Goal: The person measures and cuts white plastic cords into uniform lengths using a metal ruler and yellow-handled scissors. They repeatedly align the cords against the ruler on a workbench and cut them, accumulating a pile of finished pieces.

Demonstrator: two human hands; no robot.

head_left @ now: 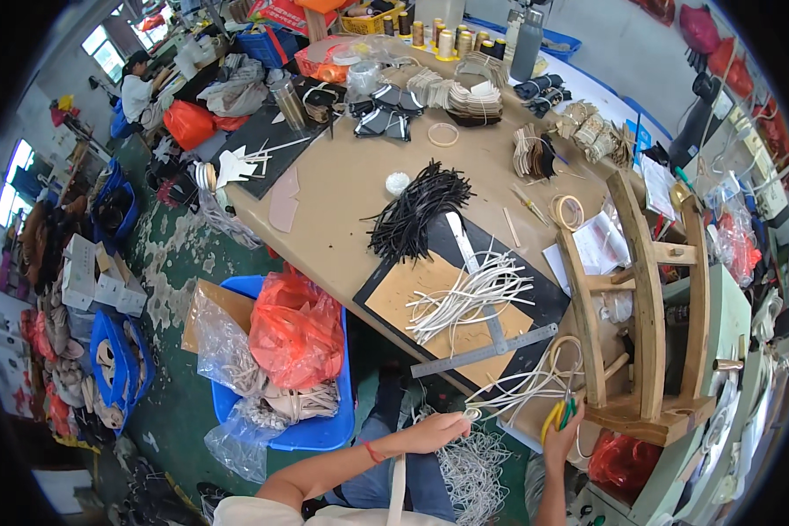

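My left hand (pixel 441 431), a red string round its wrist, is closed at the table's near edge. White cords (pixel 522 391) fan out from its fingertips across the table corner. To its right, my right hand (pixel 561 437) grips a pair of scissors (pixel 551 420) with yellow and green handles, the blades pointing away from me beside the cords. Further in, a pile of cut white cords (pixel 470 302) lies on a tan board (pixel 394 296) over a black mat. A metal ruler (pixel 486 351) lies across the mat's near edge. Behind it sits a heap of black cords (pixel 421 207).
A wooden rack (pixel 647 307) stands at the right table edge. A tangle of white cord (pixel 472 478) hangs below my hands. At left, a blue bin (pixel 346 394) holds a red plastic bag (pixel 296 333). Thread spools (pixel 447 44) and stacked pieces (pixel 473 103) stand at the back.
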